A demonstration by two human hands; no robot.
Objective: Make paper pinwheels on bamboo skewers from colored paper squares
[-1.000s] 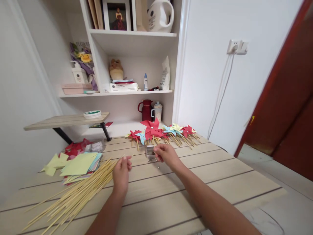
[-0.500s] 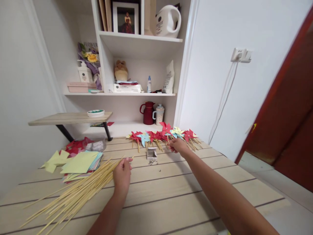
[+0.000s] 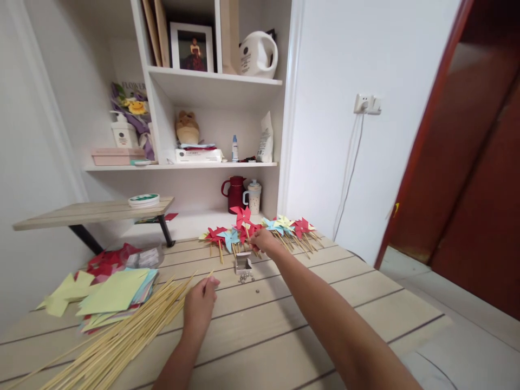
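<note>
My right hand (image 3: pixel 264 240) reaches to the far side of the wooden table (image 3: pixel 325 303) and grips the stick of a red paper pinwheel (image 3: pixel 242 215), which stands up over a row of red, blue and yellow pinwheels (image 3: pixel 284 226). My left hand (image 3: pixel 199 303) rests on the table with its fingers pinched on the tip of a bamboo stick (image 3: pixel 209 276) at the end of a long pile of sticks (image 3: pixel 117 341). A small open box (image 3: pixel 242 264) with metal pins spilled in front of it sits between my hands.
Stacked yellow, blue and red paper squares (image 3: pixel 109 290) lie at the left. A white shelf unit (image 3: pixel 211 86) behind the table holds a red jug (image 3: pixel 234 193), a cup, bottles and a framed picture. A low wooden shelf (image 3: pixel 93 208) juts out left. A red door (image 3: pixel 467 162) stands right.
My right hand left the small box, reached to the pinwheel row and now holds a red pinwheel up by its stick. My left hand stayed on the stick tip.
</note>
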